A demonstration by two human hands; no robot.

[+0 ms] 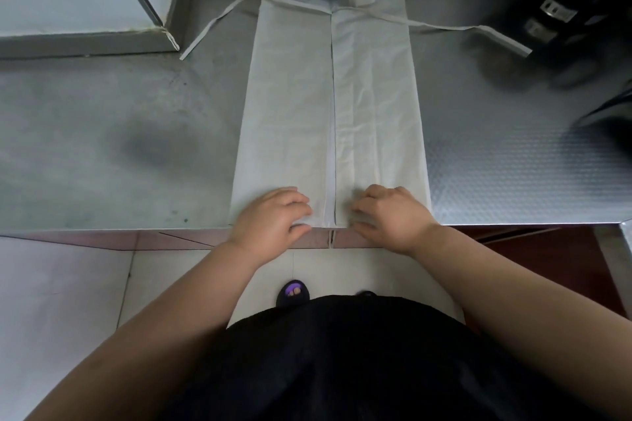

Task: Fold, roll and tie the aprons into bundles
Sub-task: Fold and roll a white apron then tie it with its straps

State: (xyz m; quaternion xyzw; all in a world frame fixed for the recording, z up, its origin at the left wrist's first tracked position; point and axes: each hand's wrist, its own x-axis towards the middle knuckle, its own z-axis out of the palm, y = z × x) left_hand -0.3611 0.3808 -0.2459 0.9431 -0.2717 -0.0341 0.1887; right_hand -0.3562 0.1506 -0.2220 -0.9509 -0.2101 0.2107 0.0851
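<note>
A white apron (372,106) lies flat on the steel table (102,147), folded lengthwise into a long strip whose two side flaps meet at a centre seam. Its bib end reaches the far wall. Its left tie strap (219,15) and right tie strap (461,27) trail out sideways near the far end. My left hand (273,219) grips the near hem left of the seam, with fingers curled over the cloth at the table edge. My right hand (390,215) grips the near hem right of the seam in the same way.
A dark blurred object with metal buckles (554,17) sits at the table's back right. A raised steel ledge (85,41) and a wall panel stand at the back left. The table's front edge runs just under my hands, and tiled floor (51,301) lies below.
</note>
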